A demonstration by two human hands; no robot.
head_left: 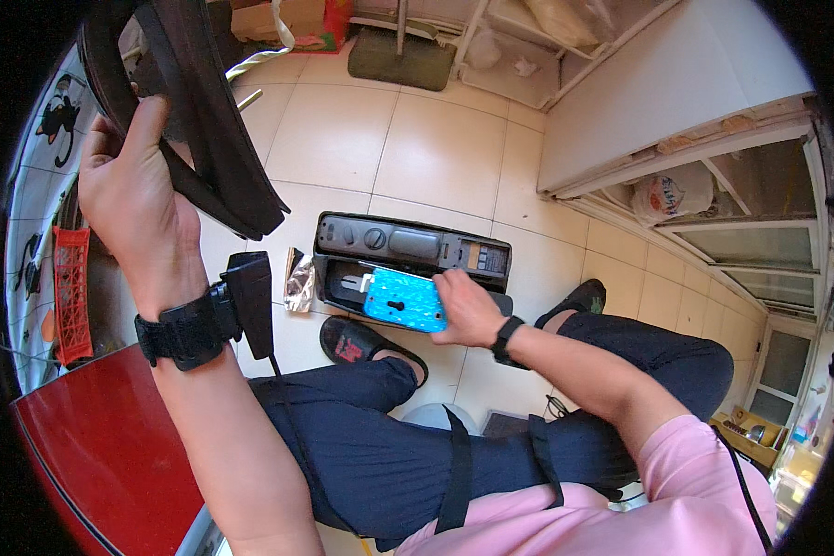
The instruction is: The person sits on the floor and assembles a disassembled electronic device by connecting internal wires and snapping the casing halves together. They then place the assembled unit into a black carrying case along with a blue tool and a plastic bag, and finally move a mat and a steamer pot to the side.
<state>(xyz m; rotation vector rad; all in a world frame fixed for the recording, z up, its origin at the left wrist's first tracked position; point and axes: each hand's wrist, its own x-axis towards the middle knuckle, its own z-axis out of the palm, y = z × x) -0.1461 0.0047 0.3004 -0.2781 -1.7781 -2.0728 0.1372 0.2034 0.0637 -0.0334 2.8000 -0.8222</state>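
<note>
My left hand, raised at the upper left, is closed around a wide black looped band, whose full shape runs past the picture's edge. My right hand grips the right end of a flat, bright blue patterned piece with a black keyhole-like mark on it. The blue piece lies over the front part of a long black open case on the floor, hiding some of its inside. Dark moulded fittings and a round knob line the case's far side. A crumpled silver packet lies beside its left end.
My slippered feet stand close to the case. A dustpan is at the back, and a white shelf unit and a low glazed cabinet are to the right. At left are a red surface and a red plastic crate.
</note>
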